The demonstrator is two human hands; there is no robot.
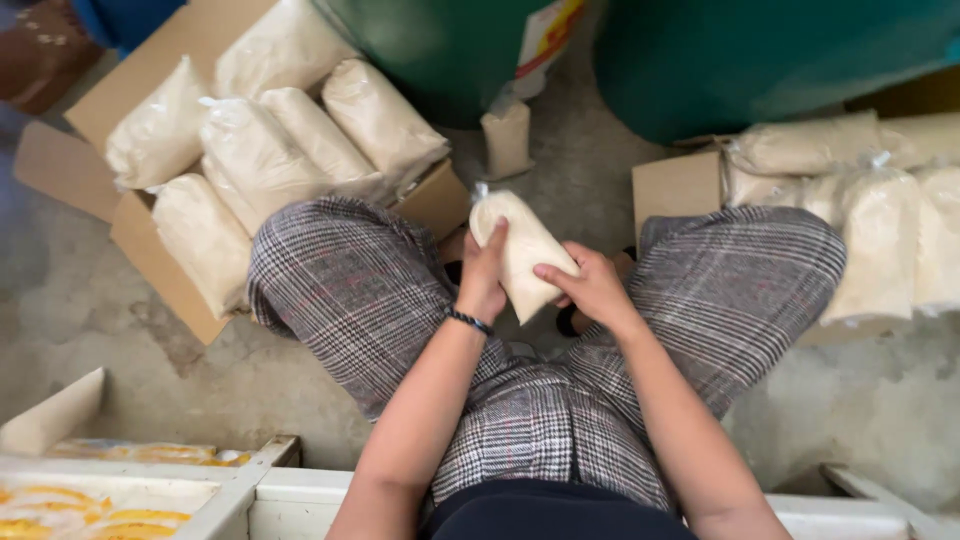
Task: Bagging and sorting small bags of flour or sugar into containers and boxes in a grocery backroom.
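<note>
Item: one clear plastic bag of pale powder (520, 250), knotted at the top, held upright between the knees above the concrete floor (590, 170).

Hands: left hand (484, 275) clasped round the bag's left side, a dark bracelet (468, 320) at the wrist; right hand (592, 290) gripping the lower right edge, fingers curled onto the plastic. Both are grasping the bag.

Adjacent stock: open cardboard box (150, 250) to the left, filled with like bags lying side by side; second cardboard box (675, 185) to the right, likewise stocked. A small bag (507, 138) stands alone on the floor just beyond.

Surroundings: two large green drums (700, 60) behind; white tray with yellow packets (90, 500) at lower left.

Risk note: in my judgement the thin plastic could split or the knot slip if squeezed hard, spilling powder onto the floor; a loose grip could let the bag drop between the knees.
</note>
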